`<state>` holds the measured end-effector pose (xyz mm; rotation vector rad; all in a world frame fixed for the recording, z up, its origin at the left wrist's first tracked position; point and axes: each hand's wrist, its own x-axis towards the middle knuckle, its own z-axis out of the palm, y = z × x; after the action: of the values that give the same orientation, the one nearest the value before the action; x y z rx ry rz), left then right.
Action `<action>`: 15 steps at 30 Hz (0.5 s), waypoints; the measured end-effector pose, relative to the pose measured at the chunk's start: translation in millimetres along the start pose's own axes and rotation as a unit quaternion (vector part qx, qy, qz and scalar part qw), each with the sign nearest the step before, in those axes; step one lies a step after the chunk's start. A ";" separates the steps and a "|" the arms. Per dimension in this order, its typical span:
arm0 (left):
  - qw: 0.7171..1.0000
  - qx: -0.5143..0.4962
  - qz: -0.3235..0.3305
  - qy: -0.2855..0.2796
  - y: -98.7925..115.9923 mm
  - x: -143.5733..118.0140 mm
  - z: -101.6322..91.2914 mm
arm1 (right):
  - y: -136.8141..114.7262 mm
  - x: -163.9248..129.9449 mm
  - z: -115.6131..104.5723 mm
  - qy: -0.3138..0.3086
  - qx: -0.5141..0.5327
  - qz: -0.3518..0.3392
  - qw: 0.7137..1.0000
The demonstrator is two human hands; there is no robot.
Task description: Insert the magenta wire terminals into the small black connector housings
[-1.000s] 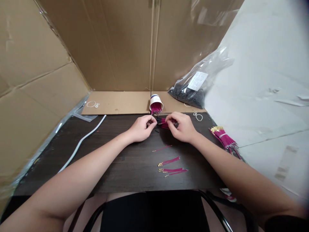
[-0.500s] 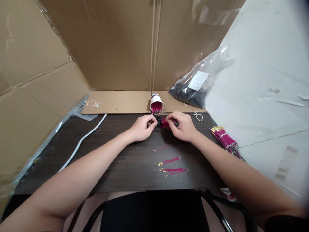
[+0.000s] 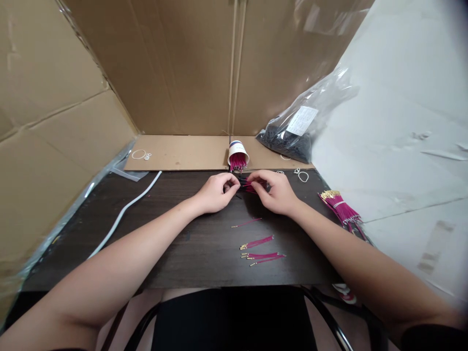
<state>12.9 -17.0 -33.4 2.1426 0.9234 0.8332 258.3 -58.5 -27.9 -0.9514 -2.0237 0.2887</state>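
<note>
- Across the last second very little has changed: the left hand (image 3: 215, 191) and right hand (image 3: 277, 191) sit in the same spot at the far middle of the tabletop (image 3: 175, 243), and only the view has drifted slightly.
- Both hands are pinched narrow on a small bunch of magenta wires (image 3: 249, 185), which spans the gap between them; the left fingertips meet it at its 9 o'clock end, the right fingertips at its 3 o'clock end.
- The bunch has stayed just at 6 o'clock of the tipped paper cup (image 3: 237, 152), whose mouth, full of more magenta wires, faces the hands.
- The loose wires (image 3: 260, 251) lying at 6 o'clock of the hands, nearer the body, have not moved.
- The tied wire bundle (image 3: 340, 207) at 3 o'clock, on the tabletop's right edge, is untouched, as are the white strip (image 3: 122, 212) at 9 o'clock and the plastic bag (image 3: 292, 136) of dark parts at 1 o'clock.
- Judging by the steady grip, fine finger work on the bunch is under way, with no wire set down or picked up.
</note>
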 end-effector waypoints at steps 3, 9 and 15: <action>1.000 0.000 -0.003 -0.003 1.6 0.2 -0.4 | 0.2 -0.2 1.4 -0.006 0.007 0.000 1.000; 1.000 0.003 -0.002 -0.003 3.2 0.3 -0.6 | 0.9 -0.2 2.2 -0.011 0.009 -0.002 1.000; 1.000 0.007 -0.002 -0.004 1.3 -0.4 0.6 | 2.2 -0.6 0.7 -0.019 0.004 0.005 1.000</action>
<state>13.6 -18.2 -32.8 2.1538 0.9318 0.8190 259.1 -57.3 -29.9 -0.9576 -2.0514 0.3215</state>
